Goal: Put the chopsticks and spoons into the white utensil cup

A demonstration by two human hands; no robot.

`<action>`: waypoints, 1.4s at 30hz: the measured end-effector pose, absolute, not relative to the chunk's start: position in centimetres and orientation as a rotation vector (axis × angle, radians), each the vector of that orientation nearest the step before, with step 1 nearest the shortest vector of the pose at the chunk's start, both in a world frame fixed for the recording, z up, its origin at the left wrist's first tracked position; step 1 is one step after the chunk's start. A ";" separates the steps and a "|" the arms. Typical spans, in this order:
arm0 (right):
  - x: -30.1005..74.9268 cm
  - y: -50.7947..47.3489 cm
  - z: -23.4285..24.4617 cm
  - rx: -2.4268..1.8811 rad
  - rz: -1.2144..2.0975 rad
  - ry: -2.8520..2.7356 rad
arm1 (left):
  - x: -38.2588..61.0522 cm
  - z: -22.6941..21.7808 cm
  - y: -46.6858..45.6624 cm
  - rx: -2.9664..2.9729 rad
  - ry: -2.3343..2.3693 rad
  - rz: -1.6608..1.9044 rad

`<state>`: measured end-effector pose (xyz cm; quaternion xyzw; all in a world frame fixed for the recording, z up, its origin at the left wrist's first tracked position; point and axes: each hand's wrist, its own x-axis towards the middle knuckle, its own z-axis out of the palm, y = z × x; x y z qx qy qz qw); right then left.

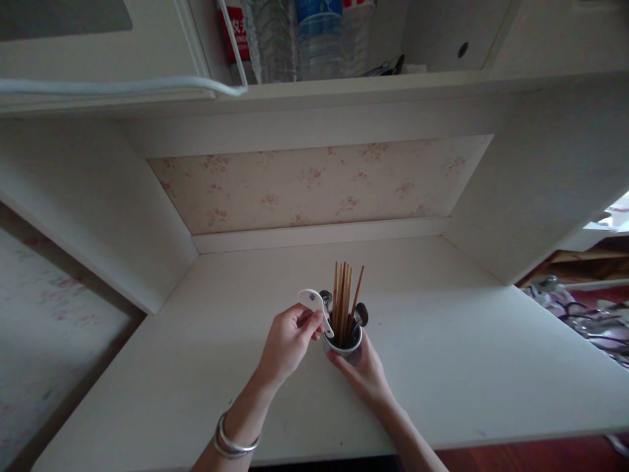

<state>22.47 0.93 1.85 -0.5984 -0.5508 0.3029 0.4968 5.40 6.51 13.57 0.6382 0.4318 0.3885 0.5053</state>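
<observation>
My left hand (289, 337), with a silver bangle at the wrist, pinches a white ceramic soup spoon (310, 299) that bears a small blue mark. The spoon's handle end slants down over the left rim of a white cup (346, 354); whether it touches the rim I cannot tell. Wrapped around the cup's lower right side is my right hand (363, 373). Several wooden chopsticks (343, 301) stand upright in the cup, one leaning right. Among them are metal spoons, one metal spoon (362, 313) at the right and another (325, 298) behind the ceramic one.
A white desk surface (236, 328) lies under my hands, with side panels and a floral back wall (295, 187). Overhead, a shelf (363, 92) holds plastic bottles (319, 42) and a red box (236, 33). A white cable (147, 85) hangs along its edge.
</observation>
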 end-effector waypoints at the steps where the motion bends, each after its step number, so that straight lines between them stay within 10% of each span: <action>1: 22.5 0.9 1.9 -1.448 0.725 -1.336 | 6.0 13.4 6.6 1.561 1.030 0.942; 27: 22.4 0.8 1.5 -1.469 0.643 -1.365 | 9.0 11.9 5.6 2.380 1.338 0.539; 42: 22.5 0.8 1.9 -1.492 0.715 -1.341 | 7.4 11.4 5.0 2.110 1.240 0.928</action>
